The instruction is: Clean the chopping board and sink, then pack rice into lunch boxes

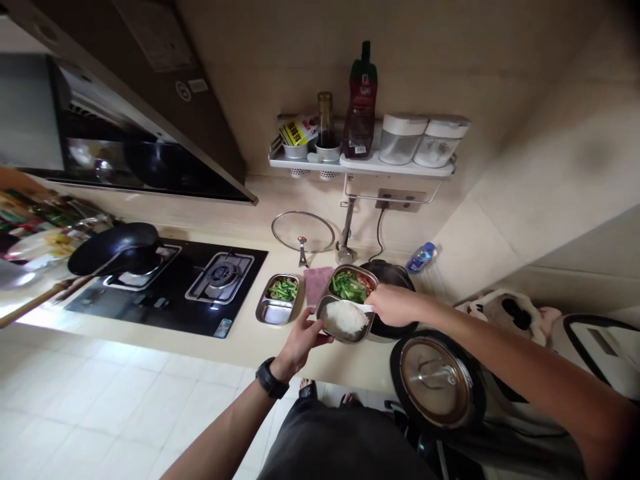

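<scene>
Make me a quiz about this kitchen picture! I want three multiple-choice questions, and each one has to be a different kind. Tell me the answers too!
1. Which wrist wears the black watch?
A) left B) right C) neither

2. How many steel trays hold food?
A) one B) two C) four

3. What is in the lower compartment of the tray by the gas hob?
A) nothing B) rice C) greens

Answers:
1. A, because the watch is on the arm of the left hand.
2. B, because one is held with rice in it and one sits on the counter.
3. A, because bare steel shows below the greens.
</scene>
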Action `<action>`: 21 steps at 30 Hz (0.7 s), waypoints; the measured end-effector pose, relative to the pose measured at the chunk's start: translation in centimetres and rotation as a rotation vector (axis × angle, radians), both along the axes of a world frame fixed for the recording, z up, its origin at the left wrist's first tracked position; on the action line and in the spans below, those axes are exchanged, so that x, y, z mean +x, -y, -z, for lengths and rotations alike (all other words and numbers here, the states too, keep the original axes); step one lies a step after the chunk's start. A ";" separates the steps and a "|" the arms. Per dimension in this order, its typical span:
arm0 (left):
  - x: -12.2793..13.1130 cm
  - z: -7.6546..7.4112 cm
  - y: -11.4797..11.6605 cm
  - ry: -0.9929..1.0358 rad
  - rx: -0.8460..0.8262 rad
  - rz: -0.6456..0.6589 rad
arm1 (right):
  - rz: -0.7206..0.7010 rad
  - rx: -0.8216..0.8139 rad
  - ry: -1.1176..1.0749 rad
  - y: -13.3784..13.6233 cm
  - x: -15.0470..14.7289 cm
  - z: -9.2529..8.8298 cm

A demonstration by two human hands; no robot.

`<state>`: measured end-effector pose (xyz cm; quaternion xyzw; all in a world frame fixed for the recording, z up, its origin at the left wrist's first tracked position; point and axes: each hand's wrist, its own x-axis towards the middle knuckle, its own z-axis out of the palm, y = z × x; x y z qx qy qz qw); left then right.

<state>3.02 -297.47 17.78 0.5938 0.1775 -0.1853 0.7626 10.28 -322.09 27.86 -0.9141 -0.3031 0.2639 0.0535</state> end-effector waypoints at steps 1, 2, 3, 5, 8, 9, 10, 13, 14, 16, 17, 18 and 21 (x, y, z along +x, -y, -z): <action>-0.2 0.2 0.0 -0.007 -0.011 -0.009 | 0.004 -0.045 0.053 0.1 -0.5 -1.0; -0.4 0.3 0.1 -0.014 -0.026 -0.021 | 0.014 -0.075 0.105 0.3 -1.1 -1.7; -0.6 0.4 0.2 -0.020 -0.041 -0.034 | 0.027 -0.093 0.149 0.5 -2.0 -2.2; -0.9 0.5 0.5 -0.037 -0.080 -0.062 | 0.044 -0.115 0.226 0.7 -4.1 -2.0; -1.2 0.2 1.2 -0.065 -0.151 -0.121 | 0.022 -0.146 0.371 0.0 -8.2 0.9; -1.2 0.0 1.4 -0.067 -0.166 -0.142 | 0.013 -0.155 0.418 -0.5 -9.5 2.2; -1.2 -0.2 1.6 -0.058 -0.177 -0.157 | -0.003 -0.153 0.454 -1.0 -10.6 3.4; -1.2 -0.8 2.0 0.021 -0.169 -0.157 | -0.060 -0.119 0.468 -2.4 -12.3 5.4; -1.2 -0.8 2.0 0.049 -0.158 -0.148 | -0.071 -0.113 0.446 -2.5 -12.3 5.5; -1.1 -0.8 1.8 0.073 -0.130 -0.132 | -0.066 -0.102 0.377 -2.1 -11.5 5.1; -1.1 -0.6 1.6 0.070 -0.119 -0.129 | -0.047 -0.088 0.350 -1.7 -11.0 4.9; -1.0 -0.5 1.5 0.060 -0.112 -0.128 | -0.023 -0.071 0.331 -1.3 -10.6 4.7; -1.0 0.2 1.2 0.038 -0.109 -0.136 | 0.033 -0.071 0.276 -0.7 -10.0 4.4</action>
